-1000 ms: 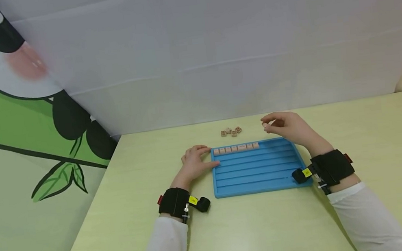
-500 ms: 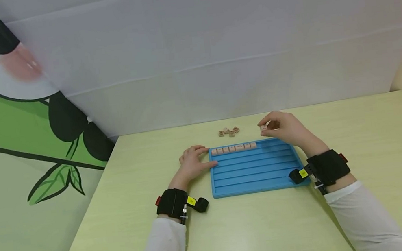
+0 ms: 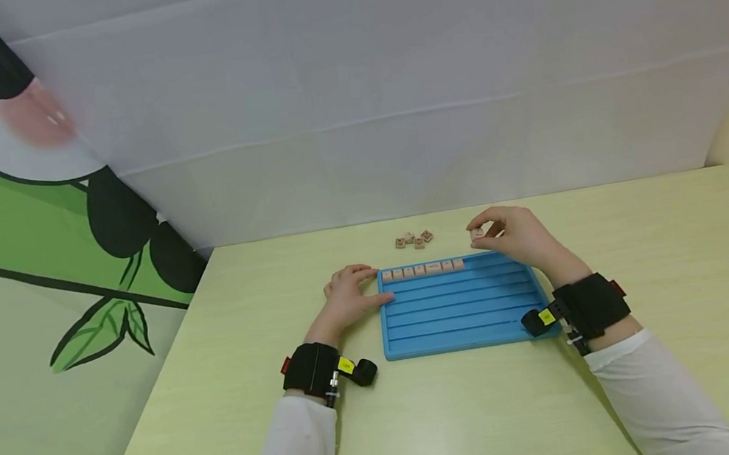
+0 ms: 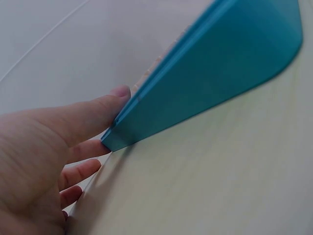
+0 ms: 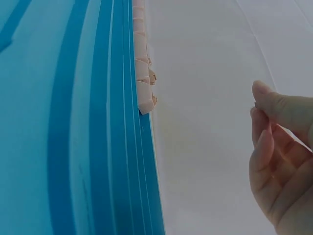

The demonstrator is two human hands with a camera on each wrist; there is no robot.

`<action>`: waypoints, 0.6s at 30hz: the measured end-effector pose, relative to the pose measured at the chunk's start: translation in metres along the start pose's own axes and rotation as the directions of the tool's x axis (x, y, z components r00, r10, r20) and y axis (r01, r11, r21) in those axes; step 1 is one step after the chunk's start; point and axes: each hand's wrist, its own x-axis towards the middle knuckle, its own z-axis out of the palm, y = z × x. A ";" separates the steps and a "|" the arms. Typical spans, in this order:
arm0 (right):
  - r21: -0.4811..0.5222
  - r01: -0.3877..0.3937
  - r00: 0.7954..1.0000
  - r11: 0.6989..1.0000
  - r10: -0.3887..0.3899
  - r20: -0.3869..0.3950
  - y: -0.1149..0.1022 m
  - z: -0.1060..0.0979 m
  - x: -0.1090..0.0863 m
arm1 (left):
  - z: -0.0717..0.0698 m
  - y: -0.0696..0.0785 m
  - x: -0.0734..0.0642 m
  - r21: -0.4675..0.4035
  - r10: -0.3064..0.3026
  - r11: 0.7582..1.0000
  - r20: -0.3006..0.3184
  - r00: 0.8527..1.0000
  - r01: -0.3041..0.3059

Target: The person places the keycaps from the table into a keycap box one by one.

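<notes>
My left hand (image 3: 353, 299) is at the far left corner of a ridged blue tray (image 3: 461, 321). Its thumb lies on the tray's rim and the index finger touches the corner, both fairly straight, as the left wrist view shows. Along the tray's top row sits a line of beige keycaps (image 3: 419, 271), one wider than the others. Beyond the far edge of the tray, my right hand (image 3: 512, 234) pinches a single keycap (image 3: 477, 233) between thumb and fingers. That keycap is mostly hidden by the fingers in the right wrist view.
Several loose keycaps (image 3: 414, 239) lie behind the tray on the pale table (image 3: 464, 417), some showing brown undersides. A white backdrop (image 3: 397, 157) rises at the table's far edge, with a printed green and black picture (image 3: 131, 230) at the left.
My right hand has turned the pinched keycap so that its face now shows, and has dipped slightly over the last half second. My left hand stays at the tray corner.
</notes>
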 end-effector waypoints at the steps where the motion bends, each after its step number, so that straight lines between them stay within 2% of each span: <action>1: 0.000 -0.005 1.000 1.000 0.005 0.002 0.001 0.000 0.000 | 0.000 0.000 0.000 -0.002 0.001 1.000 -0.001 1.000 -0.001; 18: 0.004 -0.087 0.996 0.996 0.087 0.013 0.007 0.000 0.002 | 0.002 0.000 0.002 -0.009 -0.011 1.000 0.001 1.000 0.011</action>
